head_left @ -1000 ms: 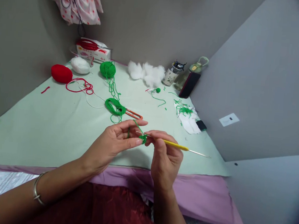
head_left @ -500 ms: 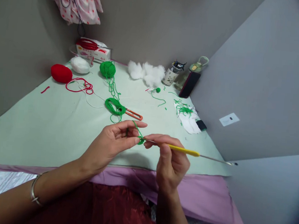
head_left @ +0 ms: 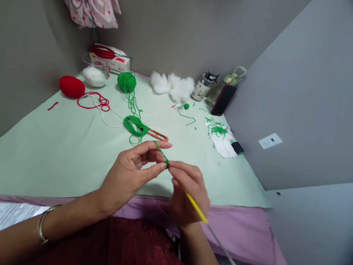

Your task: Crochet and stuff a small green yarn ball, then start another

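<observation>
A small green crochet piece (head_left: 167,164) is pinched between the thumb and fingers of my left hand (head_left: 126,173). Green yarn (head_left: 161,151) runs taut over my raised left index finger down to it. My right hand (head_left: 190,191) grips a crochet hook with a yellow handle (head_left: 197,207); its tip is hidden at the piece, and its metal rear end slants down to the right. The right fingertips touch the piece too. Beyond my left hand lies a loose green yarn coil (head_left: 135,125) beside an orange cutter (head_left: 157,135).
At the back stand a green yarn ball (head_left: 127,81), white stuffing (head_left: 172,87), a pen cup (head_left: 202,87), a bottle (head_left: 216,95) and a dark phone (head_left: 223,100). Red yarn (head_left: 72,86) and white yarn (head_left: 94,77) sit left. Green scraps (head_left: 217,130) lie on white tissue (head_left: 224,147) at right.
My right hand has turned and dropped slightly to the left. The hook's rear end has swung from pointing right to pointing down and right. My left hand has barely moved.
</observation>
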A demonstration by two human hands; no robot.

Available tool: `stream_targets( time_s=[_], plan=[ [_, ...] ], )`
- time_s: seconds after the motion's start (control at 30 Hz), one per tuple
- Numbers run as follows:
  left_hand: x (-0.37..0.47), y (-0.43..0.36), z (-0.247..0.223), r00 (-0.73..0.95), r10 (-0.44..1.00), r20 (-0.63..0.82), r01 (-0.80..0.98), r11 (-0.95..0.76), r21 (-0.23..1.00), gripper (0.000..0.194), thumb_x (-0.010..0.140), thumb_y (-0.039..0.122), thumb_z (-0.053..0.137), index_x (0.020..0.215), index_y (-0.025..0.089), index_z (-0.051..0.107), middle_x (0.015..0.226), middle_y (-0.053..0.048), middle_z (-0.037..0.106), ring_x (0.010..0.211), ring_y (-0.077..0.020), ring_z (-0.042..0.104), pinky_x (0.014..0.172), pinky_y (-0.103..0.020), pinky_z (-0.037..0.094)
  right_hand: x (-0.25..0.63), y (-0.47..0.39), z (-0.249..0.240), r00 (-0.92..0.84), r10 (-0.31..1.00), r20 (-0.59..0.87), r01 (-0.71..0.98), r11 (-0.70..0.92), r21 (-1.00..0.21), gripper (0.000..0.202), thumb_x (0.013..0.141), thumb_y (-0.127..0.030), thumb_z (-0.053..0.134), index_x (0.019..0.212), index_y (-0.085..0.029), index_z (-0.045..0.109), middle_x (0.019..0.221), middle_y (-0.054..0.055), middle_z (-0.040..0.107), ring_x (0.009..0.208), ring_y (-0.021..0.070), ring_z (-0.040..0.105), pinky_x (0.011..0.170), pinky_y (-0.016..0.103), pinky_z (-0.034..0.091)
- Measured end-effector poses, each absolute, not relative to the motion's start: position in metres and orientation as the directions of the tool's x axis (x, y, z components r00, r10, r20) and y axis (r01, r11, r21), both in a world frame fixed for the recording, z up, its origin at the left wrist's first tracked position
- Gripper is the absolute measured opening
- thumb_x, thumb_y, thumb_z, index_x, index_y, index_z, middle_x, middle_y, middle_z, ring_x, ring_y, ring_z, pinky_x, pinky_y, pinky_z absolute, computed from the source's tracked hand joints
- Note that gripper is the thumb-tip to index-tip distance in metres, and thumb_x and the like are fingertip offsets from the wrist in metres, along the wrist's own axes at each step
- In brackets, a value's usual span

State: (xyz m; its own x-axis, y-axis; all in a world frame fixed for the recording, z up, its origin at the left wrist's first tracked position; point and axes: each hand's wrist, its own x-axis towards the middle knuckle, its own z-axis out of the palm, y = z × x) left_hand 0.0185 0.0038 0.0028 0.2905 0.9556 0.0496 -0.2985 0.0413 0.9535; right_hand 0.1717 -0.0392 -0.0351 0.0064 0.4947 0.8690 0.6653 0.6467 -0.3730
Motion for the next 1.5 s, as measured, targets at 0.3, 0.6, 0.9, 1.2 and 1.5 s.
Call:
stream_targets(
  time_s=[0.3,0.6,0.9,1.2,1.5],
  plan=[
    [0.014,0.016,-0.003,0.567,0.792,-0.226,-0.426,0.517,0.743,0.038,0.081,0.024,0.083,0.118,0.019,0.077,0.067,0.008,0.050,0.049,-0.0011,0.028,0.055,-0.016,0.041,0.171,-0.037,-0.038,0.048,0.535,0.844,0.609,0.654,-0.449,0.042,0.095,-0.004,0.060,0.126,-0.030,0.072,0.107,0.005,0.075,0.094,0.0197,0.073,0.077,0.036,0.063],
    [0.010,0.013,-0.003,0.420,0.906,-0.048,-0.289,0.184,0.940,0.036,0.084,0.024,0.079,0.120,0.027,0.078,0.079,0.005,0.058,0.059,-0.0051,0.051,0.060,-0.020,0.044,0.167,-0.039,-0.022,0.351,0.695,0.627,0.178,0.608,-0.774,0.022,0.100,-0.016,0.058,0.102,-0.026,0.077,0.079,0.000,0.071,0.068,0.0153,0.065,0.062,0.033,0.053],
    [0.010,0.012,0.000,0.450,0.893,0.005,-0.145,0.067,0.987,0.033,0.086,0.025,0.074,0.120,0.023,0.077,0.083,0.003,0.062,0.063,-0.0083,0.050,0.063,-0.023,0.043,0.169,-0.035,-0.023,0.283,0.808,0.517,0.004,0.538,-0.843,0.019,0.100,-0.018,0.061,0.099,-0.025,0.078,0.088,0.001,0.072,0.071,0.0128,0.065,0.062,0.029,0.053],
    [0.015,0.012,-0.001,0.476,0.872,-0.117,-0.279,0.276,0.920,0.044,0.082,0.033,0.083,0.124,0.024,0.075,0.084,0.001,0.066,0.061,-0.0079,0.052,0.052,-0.020,0.037,0.166,-0.033,-0.026,0.208,0.739,0.641,0.230,0.600,-0.766,0.020,0.099,-0.018,0.061,0.104,-0.027,0.078,0.095,0.004,0.074,0.087,0.0178,0.069,0.071,0.034,0.058],
    [0.007,0.019,0.000,0.676,0.715,-0.179,-0.356,0.529,0.770,0.046,0.077,0.024,0.087,0.122,0.023,0.078,0.078,0.003,0.054,0.059,-0.0051,0.042,0.055,-0.017,0.043,0.180,-0.025,-0.020,0.276,0.897,0.346,-0.240,0.413,-0.878,0.016,0.096,-0.033,0.065,0.088,-0.021,0.073,0.077,0.001,0.068,0.055,0.0103,0.059,0.049,0.024,0.048]
  ],
)
